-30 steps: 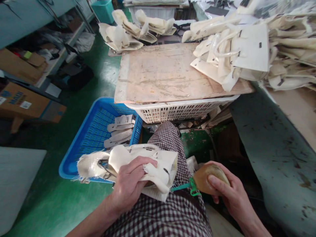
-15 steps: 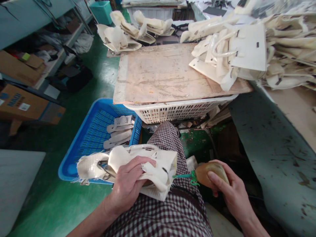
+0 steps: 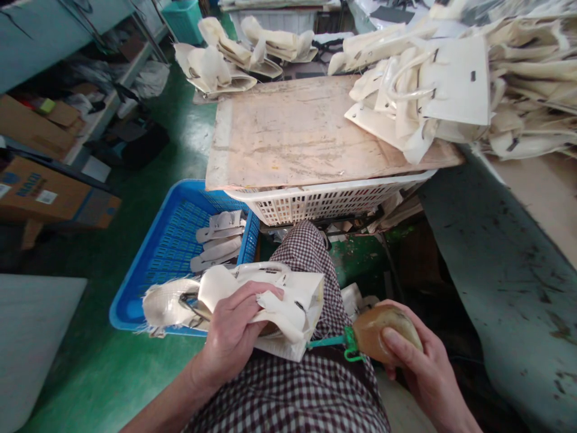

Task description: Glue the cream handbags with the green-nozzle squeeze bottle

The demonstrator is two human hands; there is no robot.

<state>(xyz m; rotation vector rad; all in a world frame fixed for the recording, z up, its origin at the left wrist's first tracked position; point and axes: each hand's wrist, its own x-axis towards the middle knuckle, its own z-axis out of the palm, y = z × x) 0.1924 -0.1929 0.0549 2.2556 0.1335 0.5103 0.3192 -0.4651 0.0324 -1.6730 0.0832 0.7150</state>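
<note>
Across my lap, over a checked apron [image 3: 288, 397], lies a cream-white handbag piece [image 3: 216, 282] with a handle and frayed lining at its left end. My left hand [image 3: 238, 337] is closed on its middle, the fingers over a folded flap. In my right hand [image 3: 419, 361] is a squeeze bottle [image 3: 383, 334] of amber-brown liquid, gripped between thumb and fingers. Its thin green nozzle, with a green tie at the base, points left, and the tip is at the bag's lower right edge. Whether liquid comes out cannot be seen.
A blue basket [image 3: 135, 282] with flat pale strap pieces [image 3: 220, 240] stands at left. Ahead, a worn board [image 3: 279, 132] rests on a white crate [image 3: 315, 204]. More cream bags [image 3: 457, 84] are piled at its right and far edges. A grey-green table side [image 3: 509, 288] stands at right.
The squeeze bottle has dropped slightly, its nozzle tip shifting down and a little left along the bag's right edge. My left hand and the bag stay nearly in place.
</note>
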